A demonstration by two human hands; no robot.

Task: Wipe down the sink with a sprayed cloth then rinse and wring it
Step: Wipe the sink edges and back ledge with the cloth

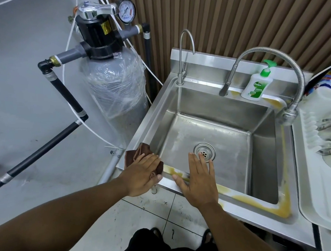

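A stainless steel sink (pixel 261 158) fills the middle of the head view, with yellow-brown stains along its front and right rims. A brown cloth (pixel 133 154) lies on the sink's front-left corner. My left hand (pixel 143 173) presses flat on the cloth, fingers spread over it. My right hand (pixel 197 180) rests flat on the front rim with its fingers reaching over the basin toward the drain (pixel 204 152). It holds nothing. A flexible metal faucet (pixel 286 77) arches over the right side, and a thin gooseneck tap (pixel 182 56) stands at the back left.
A green-capped soap bottle (pixel 256 85) stands on the back ledge. A wrapped grey filter tank (pixel 115 91) with black pipes stands left of the sink. A white dish rack (pixel 321 149) with utensils sits on the right. Tiled floor and my feet lie below.
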